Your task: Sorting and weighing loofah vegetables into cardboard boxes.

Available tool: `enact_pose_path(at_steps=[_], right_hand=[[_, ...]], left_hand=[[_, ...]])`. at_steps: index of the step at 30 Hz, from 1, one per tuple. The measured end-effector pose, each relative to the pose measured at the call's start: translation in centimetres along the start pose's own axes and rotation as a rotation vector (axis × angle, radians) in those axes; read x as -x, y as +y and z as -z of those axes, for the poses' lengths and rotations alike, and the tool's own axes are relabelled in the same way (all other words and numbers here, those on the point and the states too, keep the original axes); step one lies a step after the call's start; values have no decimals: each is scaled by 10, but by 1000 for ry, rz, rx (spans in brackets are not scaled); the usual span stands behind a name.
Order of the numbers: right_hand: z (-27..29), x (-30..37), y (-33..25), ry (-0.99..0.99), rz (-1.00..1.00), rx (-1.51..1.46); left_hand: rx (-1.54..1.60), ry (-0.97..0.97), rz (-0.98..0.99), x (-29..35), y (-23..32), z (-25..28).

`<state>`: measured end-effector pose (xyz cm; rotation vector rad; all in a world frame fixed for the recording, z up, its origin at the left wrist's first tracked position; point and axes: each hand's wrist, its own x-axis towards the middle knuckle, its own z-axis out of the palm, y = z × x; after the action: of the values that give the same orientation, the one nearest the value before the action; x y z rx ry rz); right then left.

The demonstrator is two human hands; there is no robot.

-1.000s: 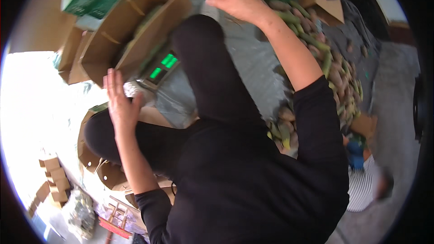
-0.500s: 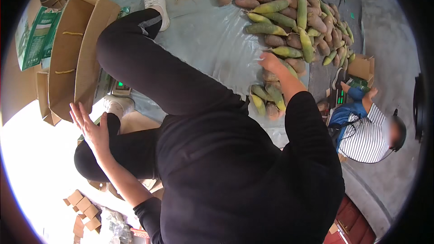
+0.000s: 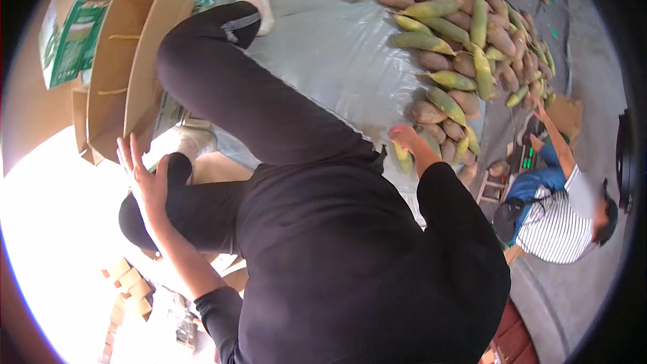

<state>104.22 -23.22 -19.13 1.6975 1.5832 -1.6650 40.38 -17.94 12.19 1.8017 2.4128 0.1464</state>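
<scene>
My left hand (image 3: 145, 175) is up w/ fingers spread flat, holding nothing, just beside the open cardboard box (image 3: 125, 67). My right hand (image 3: 403, 136) reaches down to the near edge of the shoot pile (image 3: 451, 40) on the grey tarp (image 3: 323, 47); can't tell if it's gripping one. Another person (image 3: 559, 209) crouches beyond my right hand.

Produce packing floor: shoots (image 3: 451, 34), cartons (image 3: 128, 61)

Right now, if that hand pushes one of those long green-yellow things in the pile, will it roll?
Probably: the bamboo shoot by the right hand looks round and tapered, so it would likely curve sideways. It lies against its neighbours in the pile, so they might block it.
</scene>
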Motion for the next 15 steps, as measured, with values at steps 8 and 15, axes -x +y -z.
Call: enact_pose_path(at_steps=[8, 15], right_hand=[[-35, -26, 84, -44, 338, -232], [-28, -5, -51, 223, -471, -665]], left_hand=[[256, -66, 23, -14, 3, 7], [214, 21, 40, -8, -33, 43]])
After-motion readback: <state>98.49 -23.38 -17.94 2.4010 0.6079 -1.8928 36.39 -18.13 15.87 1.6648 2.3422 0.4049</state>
